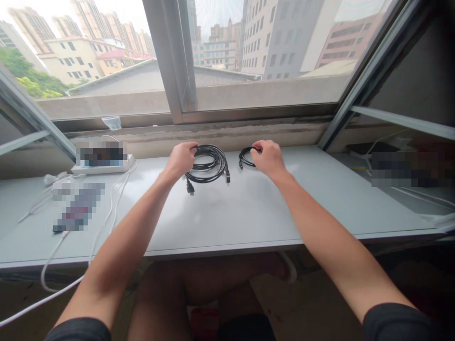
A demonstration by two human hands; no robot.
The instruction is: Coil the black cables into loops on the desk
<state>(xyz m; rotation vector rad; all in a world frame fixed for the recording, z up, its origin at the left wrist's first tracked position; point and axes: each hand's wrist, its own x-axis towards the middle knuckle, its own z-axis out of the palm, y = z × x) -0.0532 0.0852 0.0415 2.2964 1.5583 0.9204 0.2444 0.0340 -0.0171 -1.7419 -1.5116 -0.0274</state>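
Note:
A large coil of black cable lies toward the back of the white table, its two dark plugs pointing to the front. My left hand is closed on the left side of this coil, thumb and fingers pinching the loops. To the right is a smaller coil of black cable with a small plug at its left end. My right hand grips the right side of it, covering much of the loop. A gap of bare tabletop separates the two coils.
On the left of the table are a white power strip, white cables and a blurred-out flat object. A clear plastic cup sits by the window. Metal frame posts stand at both sides.

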